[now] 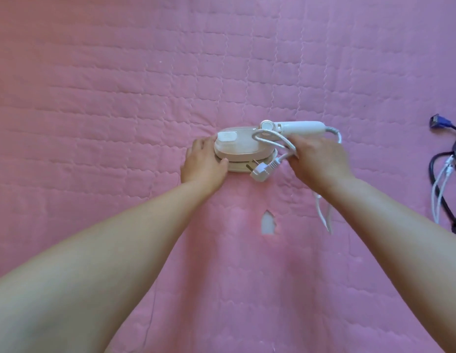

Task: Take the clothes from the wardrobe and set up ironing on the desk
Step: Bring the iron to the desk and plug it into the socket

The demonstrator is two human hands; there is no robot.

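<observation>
- I see a small white iron lying flat mid-scene on a pink quilted blanket
- Left hand grips the iron's left end
- Right hand is curled around its white cord, just right of the iron
- The plug lies against the iron's near side
- Dark cables lie at the right edge

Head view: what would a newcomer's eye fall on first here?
A small white iron sits mid-frame on the pink quilted cover, the left hand gripping its body and the right hand holding its white cord. A white tear shows in the cover below it, and dark cables lie at the right edge.
</observation>
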